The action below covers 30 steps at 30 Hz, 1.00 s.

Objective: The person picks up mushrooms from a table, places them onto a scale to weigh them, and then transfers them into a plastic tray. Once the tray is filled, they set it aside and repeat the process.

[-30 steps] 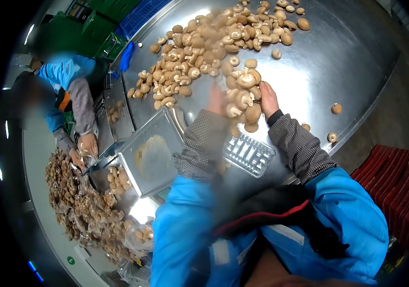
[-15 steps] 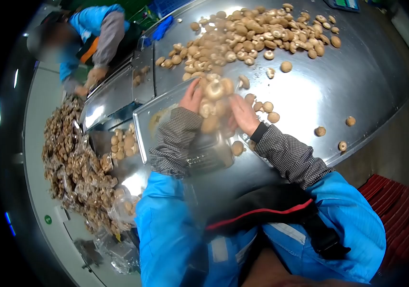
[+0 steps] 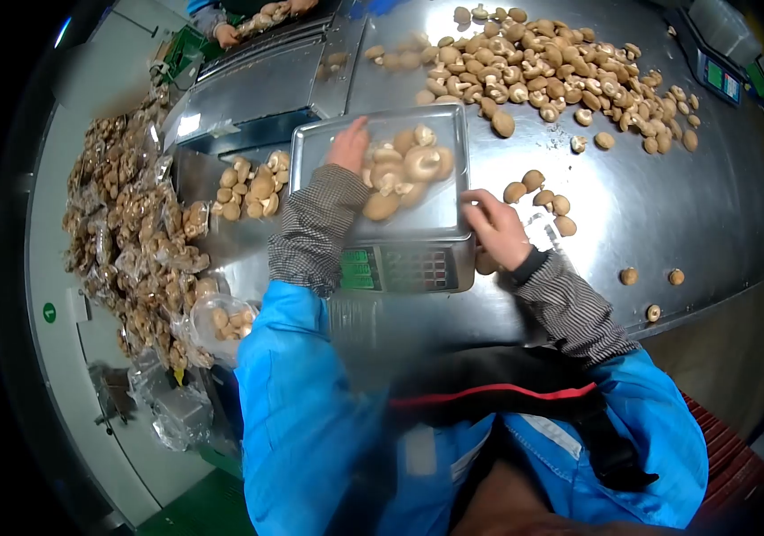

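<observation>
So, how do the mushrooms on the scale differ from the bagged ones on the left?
The mushrooms on the scale lie loose and bare; the bagged mushrooms are wrapped in clear plastic. The scale group is a small handful, touched by the left hand; the bagged ones form a long heap that no hand touches. Both are tan-brown.

tan mushrooms (image 3: pixel 404 170), silver scale (image 3: pixel 409 263), checked sleeve (image 3: pixel 310 232)

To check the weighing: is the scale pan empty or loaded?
Loaded: a heap of mushrooms lies on the scale pan, beside the left hand.
</observation>
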Each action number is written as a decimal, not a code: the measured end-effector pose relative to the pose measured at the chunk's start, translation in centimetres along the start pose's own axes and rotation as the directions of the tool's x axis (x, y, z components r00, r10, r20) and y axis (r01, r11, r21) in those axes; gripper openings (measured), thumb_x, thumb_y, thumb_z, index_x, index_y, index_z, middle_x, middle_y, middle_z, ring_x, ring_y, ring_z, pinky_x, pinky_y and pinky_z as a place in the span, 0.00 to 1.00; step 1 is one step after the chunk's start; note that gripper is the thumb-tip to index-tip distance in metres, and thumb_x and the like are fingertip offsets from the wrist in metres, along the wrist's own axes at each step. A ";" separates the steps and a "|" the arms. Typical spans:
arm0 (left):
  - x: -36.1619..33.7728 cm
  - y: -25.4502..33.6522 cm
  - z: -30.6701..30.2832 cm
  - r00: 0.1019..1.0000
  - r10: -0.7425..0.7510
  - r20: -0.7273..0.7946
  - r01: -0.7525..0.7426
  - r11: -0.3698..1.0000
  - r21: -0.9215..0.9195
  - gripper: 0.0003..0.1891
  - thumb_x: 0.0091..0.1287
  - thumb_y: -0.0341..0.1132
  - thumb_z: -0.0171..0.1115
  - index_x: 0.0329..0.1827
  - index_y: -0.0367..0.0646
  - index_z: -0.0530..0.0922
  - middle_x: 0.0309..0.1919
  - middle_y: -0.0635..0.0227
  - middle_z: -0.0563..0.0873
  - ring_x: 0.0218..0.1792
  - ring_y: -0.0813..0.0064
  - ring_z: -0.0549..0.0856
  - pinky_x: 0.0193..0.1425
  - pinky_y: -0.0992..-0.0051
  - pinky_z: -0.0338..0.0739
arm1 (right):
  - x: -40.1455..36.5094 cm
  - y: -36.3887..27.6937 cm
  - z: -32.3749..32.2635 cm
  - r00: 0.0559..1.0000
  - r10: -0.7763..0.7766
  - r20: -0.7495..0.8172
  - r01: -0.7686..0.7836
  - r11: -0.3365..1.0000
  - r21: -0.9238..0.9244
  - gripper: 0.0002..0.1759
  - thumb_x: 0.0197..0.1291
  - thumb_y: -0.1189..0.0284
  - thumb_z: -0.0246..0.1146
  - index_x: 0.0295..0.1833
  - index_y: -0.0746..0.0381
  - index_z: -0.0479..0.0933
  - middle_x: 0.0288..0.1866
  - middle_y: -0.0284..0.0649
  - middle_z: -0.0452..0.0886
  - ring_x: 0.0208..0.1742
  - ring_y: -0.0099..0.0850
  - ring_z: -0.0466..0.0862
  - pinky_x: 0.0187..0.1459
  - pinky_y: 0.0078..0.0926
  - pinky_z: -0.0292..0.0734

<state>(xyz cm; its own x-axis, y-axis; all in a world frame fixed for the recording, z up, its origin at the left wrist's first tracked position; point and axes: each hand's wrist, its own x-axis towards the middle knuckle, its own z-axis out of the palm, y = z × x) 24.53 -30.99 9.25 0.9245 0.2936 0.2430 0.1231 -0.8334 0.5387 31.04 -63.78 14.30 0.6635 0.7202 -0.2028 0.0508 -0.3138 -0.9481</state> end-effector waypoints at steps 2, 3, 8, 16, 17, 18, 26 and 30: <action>-1.1 3.3 -2.8 0.884 -0.466 0.041 0.428 0.770 -0.474 0.26 0.77 0.48 0.42 0.70 0.41 0.66 0.52 0.54 0.79 0.56 0.60 0.79 0.63 0.66 0.72 | -1.3 1.9 -1.6 0.998 -0.020 -0.053 0.015 0.995 -0.098 0.16 0.67 0.65 0.55 0.53 0.63 0.76 0.36 0.50 0.83 0.39 0.42 0.85 0.43 0.34 0.78; -2.1 3.8 -3.6 0.826 -0.564 0.012 0.463 0.666 -0.585 0.27 0.77 0.52 0.38 0.66 0.40 0.70 0.44 0.59 0.82 0.48 0.68 0.81 0.55 0.69 0.76 | -2.5 2.2 -2.4 0.989 -0.109 -0.100 0.073 0.947 -0.312 0.15 0.66 0.65 0.56 0.51 0.63 0.76 0.36 0.51 0.83 0.38 0.45 0.84 0.41 0.36 0.78; -9.5 3.4 -5.7 0.769 -0.633 0.085 0.569 0.619 -0.541 0.20 0.74 0.46 0.51 0.56 0.40 0.78 0.36 0.70 0.83 0.34 0.79 0.80 0.39 0.78 0.76 | -7.7 8.4 -4.2 0.993 -0.112 -0.040 0.044 0.657 -0.752 0.14 0.64 0.62 0.60 0.41 0.64 0.75 0.32 0.48 0.83 0.31 0.46 0.83 0.33 0.40 0.77; -12.7 4.7 -3.7 0.715 -0.632 0.299 0.686 0.717 -0.124 0.22 0.63 0.45 0.65 0.54 0.40 0.80 0.43 0.61 0.86 0.47 0.70 0.85 0.55 0.72 0.79 | -9.2 10.5 -3.7 0.979 -0.141 -0.144 -0.021 0.640 -0.768 0.12 0.61 0.66 0.62 0.36 0.64 0.73 0.29 0.49 0.82 0.29 0.47 0.83 0.31 0.41 0.77; -12.3 4.9 -3.4 0.701 -0.640 0.313 0.693 0.716 -0.088 0.22 0.63 0.45 0.65 0.55 0.40 0.80 0.44 0.61 0.86 0.47 0.69 0.85 0.55 0.71 0.79 | -9.3 10.1 -3.7 0.979 -0.120 -0.163 -0.042 0.666 -0.745 0.13 0.60 0.66 0.64 0.36 0.65 0.73 0.29 0.50 0.81 0.30 0.47 0.83 0.32 0.41 0.77; -12.0 5.4 -3.2 0.688 -0.649 0.325 0.698 0.715 -0.050 0.23 0.62 0.46 0.66 0.55 0.39 0.80 0.45 0.60 0.86 0.48 0.68 0.85 0.56 0.70 0.79 | -9.5 9.7 -3.8 0.978 -0.099 -0.182 -0.064 0.691 -0.720 0.14 0.59 0.65 0.66 0.36 0.65 0.73 0.29 0.51 0.81 0.31 0.48 0.82 0.33 0.41 0.77; -9.2 7.7 -1.6 0.635 -0.723 0.271 0.737 0.672 0.065 0.27 0.58 0.47 0.70 0.54 0.36 0.79 0.45 0.57 0.87 0.48 0.66 0.86 0.57 0.70 0.79 | -12.4 12.5 -2.4 0.990 -0.130 -0.064 0.030 0.613 -0.790 0.10 0.56 0.68 0.64 0.33 0.64 0.75 0.28 0.48 0.80 0.27 0.45 0.83 0.30 0.39 0.78; -8.6 8.1 -1.2 0.618 -0.758 0.211 0.763 0.642 0.072 0.24 0.58 0.43 0.69 0.51 0.36 0.79 0.42 0.58 0.87 0.46 0.65 0.86 0.55 0.69 0.79 | -11.9 13.1 -2.3 0.978 -0.184 -0.101 0.033 0.609 -0.793 0.09 0.55 0.69 0.64 0.32 0.64 0.74 0.28 0.46 0.80 0.27 0.45 0.82 0.30 0.40 0.78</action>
<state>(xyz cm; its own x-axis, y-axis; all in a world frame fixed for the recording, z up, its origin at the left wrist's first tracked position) 17.16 -39.68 12.52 0.5540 0.7139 -0.4283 0.8106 -0.3452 0.4730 25.55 -77.92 4.82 0.7150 0.6992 0.0012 0.6441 -0.6580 -0.3900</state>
